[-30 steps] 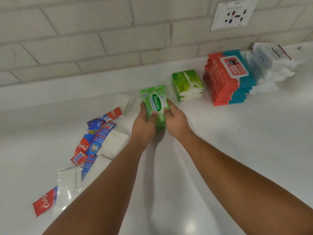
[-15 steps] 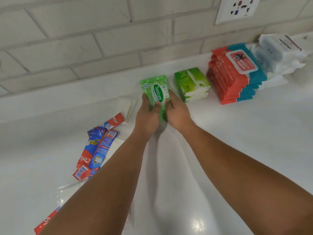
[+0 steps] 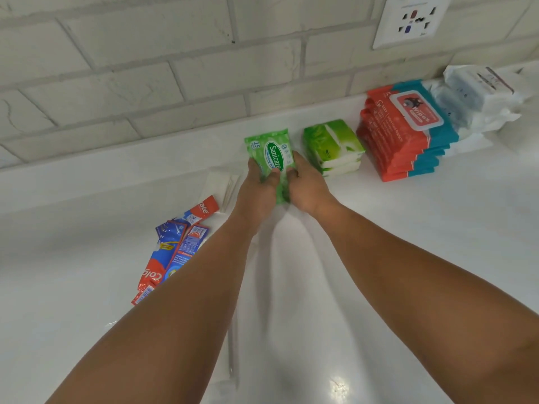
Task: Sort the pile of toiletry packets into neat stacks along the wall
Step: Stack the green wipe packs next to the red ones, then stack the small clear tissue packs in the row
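Both hands hold a green Sanicare wipes packet (image 3: 269, 154) near the wall ledge. My left hand (image 3: 258, 189) grips its left side with the thumb on top, and my right hand (image 3: 306, 185) grips its right side. Just right of it stands a stack of green tissue packs (image 3: 332, 147). Further right is a stack of red and teal wipes packs (image 3: 405, 132), then a stack of white packs (image 3: 478, 100). A loose pile of red and blue toothpaste sachets (image 3: 175, 249) lies to the left on the white counter (image 3: 408, 243).
White flat packets (image 3: 218, 182) lie beside the sachets, partly behind my left arm. A raised ledge runs along the brick wall (image 3: 145, 83). A wall socket (image 3: 412, 20) sits at the top right.
Both hands have carried the green packet further toward the wall, closer to the green tissue stack. The camera has tilted, so the sachet pile sits lower left.
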Demonstrator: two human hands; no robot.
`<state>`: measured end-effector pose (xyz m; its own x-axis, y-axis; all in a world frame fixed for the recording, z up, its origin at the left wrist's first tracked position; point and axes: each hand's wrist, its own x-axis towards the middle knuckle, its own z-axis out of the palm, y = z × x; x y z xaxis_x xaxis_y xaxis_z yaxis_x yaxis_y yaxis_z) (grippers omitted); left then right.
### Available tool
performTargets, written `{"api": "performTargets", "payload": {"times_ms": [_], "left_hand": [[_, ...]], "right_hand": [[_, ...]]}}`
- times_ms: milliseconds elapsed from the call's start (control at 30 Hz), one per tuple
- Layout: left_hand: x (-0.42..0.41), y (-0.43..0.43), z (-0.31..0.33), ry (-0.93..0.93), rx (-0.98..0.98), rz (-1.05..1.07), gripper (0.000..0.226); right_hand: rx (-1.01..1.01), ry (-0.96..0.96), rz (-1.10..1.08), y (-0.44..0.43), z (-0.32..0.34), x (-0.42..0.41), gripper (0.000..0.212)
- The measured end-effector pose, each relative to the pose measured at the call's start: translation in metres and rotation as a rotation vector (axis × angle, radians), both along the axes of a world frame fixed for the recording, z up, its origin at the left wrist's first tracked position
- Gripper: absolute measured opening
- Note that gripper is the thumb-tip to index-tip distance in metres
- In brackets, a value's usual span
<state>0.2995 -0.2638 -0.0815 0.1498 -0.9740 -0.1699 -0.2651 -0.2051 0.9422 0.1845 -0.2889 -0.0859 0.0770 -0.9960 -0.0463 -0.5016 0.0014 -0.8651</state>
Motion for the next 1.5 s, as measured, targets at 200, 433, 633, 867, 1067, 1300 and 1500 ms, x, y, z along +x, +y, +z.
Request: {"api": "performTargets", "payload": {"times_ms": [200, 433, 633, 867, 1067, 1300, 1500], "left_hand": [[0.034, 0.004, 0.006, -0.245, -0.009, 0.049, 0.056], [0.106, 0.021, 0.001, -0.643, -0.145, 0.057, 0.035], [0.126, 0.026, -0.009, -0.82, -0.067, -0.254, 0.019], [0.145, 0.057, -0.013, -0.848, -0.08, -0.372, 0.04], [0.141, 0.088, -0.019, -0.871, -0.067, -0.382, 0.048], [0.12, 0.133, -0.015, -0.769, -0.131, -0.349, 0.041], [0.089, 0.168, -0.014, -0.831, -0.138, -0.339, 0.045]], "right_hand": [[-0.136, 0.129, 0.005, 0.006, 0.013, 0.004, 0.041], [-0.303, 0.375, -0.034, 0.026, 0.018, 0.021, 0.051], [-0.4, 0.124, 0.272, 0.062, 0.021, 0.079, 0.043], [-0.161, 0.229, 0.442, 0.077, -0.004, 0.101, 0.059], [-0.214, 0.525, 0.513, 0.088, -0.012, 0.089, 0.068], [-0.324, 0.551, 0.498, 0.136, -0.012, 0.062, 0.057], [-0.291, 0.509, 0.476, 0.166, -0.011, 0.029, 0.057]]}}
